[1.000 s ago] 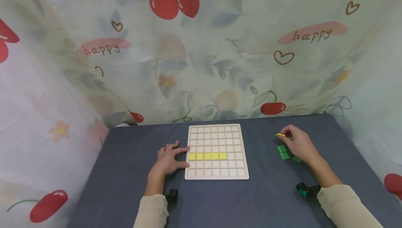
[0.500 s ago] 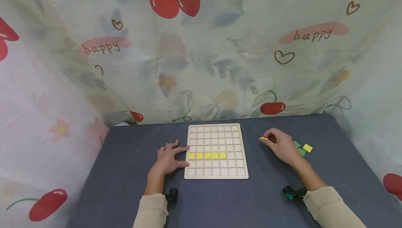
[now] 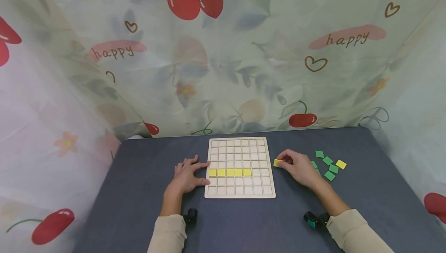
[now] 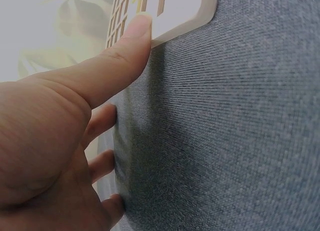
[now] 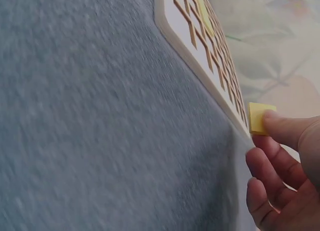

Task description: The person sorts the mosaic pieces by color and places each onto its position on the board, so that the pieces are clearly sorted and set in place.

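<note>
Seven yellow tiles point(image 3: 230, 172), six green tiles point(image 3: 327, 160)

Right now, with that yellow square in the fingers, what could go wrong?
The yellow square might slip, since the right hand pinches it toward one side. The board might twist if its right side gets bumped, because the left hand touches it only along the left edge.

On my table point(image 3: 240, 226), before the curtain point(image 3: 230, 71), the grid board point(image 3: 238, 150) lies between my left hand point(image 3: 187, 176) and right hand point(image 3: 297, 167) (five tiles point(image 3: 230, 172) in one row); loose tiles point(image 3: 328, 160) lie farther right.
</note>
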Motion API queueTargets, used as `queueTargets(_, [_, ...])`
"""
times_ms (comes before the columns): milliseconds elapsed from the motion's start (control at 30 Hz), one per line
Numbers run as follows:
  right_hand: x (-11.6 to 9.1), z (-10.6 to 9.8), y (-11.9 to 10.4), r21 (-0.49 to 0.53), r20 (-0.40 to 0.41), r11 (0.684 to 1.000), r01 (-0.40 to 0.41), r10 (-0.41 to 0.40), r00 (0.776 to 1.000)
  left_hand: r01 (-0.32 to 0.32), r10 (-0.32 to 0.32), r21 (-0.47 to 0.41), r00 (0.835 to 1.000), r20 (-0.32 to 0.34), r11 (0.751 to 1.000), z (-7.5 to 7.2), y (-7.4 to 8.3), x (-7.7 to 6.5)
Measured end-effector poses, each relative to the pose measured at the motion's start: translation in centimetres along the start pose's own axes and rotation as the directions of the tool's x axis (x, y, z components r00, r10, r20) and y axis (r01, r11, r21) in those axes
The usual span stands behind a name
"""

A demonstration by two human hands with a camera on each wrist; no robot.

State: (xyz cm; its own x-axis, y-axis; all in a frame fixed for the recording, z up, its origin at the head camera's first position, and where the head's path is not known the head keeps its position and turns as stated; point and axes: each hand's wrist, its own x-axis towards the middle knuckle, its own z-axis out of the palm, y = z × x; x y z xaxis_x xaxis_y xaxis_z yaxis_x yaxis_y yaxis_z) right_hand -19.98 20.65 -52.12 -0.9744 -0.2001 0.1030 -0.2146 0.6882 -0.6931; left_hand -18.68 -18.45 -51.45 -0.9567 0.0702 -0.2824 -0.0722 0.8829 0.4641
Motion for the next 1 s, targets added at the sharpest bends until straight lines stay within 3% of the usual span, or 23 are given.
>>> queueTargets(200, [0.0,1.1,-0.7,0.017,0.032,1.0,-0.013,0.012,0.999,0.007,-0.007,-0.001,1.0,0.002,1.0,-0.1,0.1,-0.1])
queueTargets(433, [0.0,2.0,-1.8,0.005,0.008,1.0,0.023,-0.023,1.0,0.006,-0.006,0.001,1.0,0.0,1.0,-0.2,0.1,0.0])
queueTargets(1000, [0.5,4.1,-3.6,0.021,0.106,0.999,0.033,-0.035,0.994,0.01,-0.01,-0.012,1.0,0.005,1.0,0.0,0.1,-0.1])
